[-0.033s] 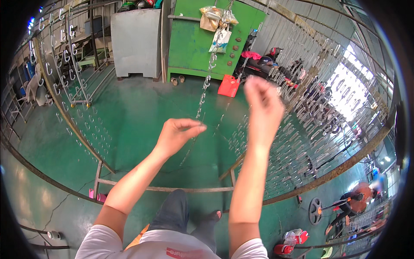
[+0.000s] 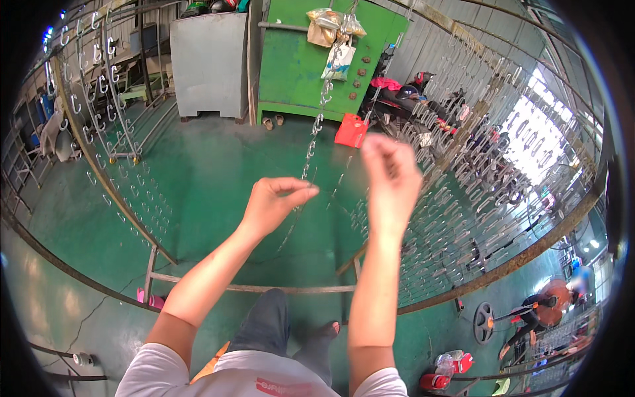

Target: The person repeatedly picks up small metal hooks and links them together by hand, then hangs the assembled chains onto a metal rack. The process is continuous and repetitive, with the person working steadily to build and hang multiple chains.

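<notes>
A strand of small shiny metal hooks [image 2: 317, 124] hangs down in front of me, at the middle of the view. My left hand [image 2: 272, 206] is pinched shut at its lower part, with thumb and forefinger closed on a thin wire [image 2: 314, 177]. Below that hand the thin strand runs on downward. To the right and a little higher is my right hand [image 2: 395, 177], its fingers curled together and blurred by motion. Whatever it may hold is too small or hidden to make out.
Rows of hanging metal pieces [image 2: 456, 218] fill a rusty frame [image 2: 509, 268] at right. More hooks [image 2: 102, 85] hang at left. Behind stand a green cabinet [image 2: 284, 73], a grey cabinet [image 2: 210, 66] and a red bag [image 2: 350, 131]. Another person [image 2: 529, 324] is at lower right.
My right hand has moved left and slightly down, nearer to my left hand. My left hand has shifted only a little, still pinching the wire.
</notes>
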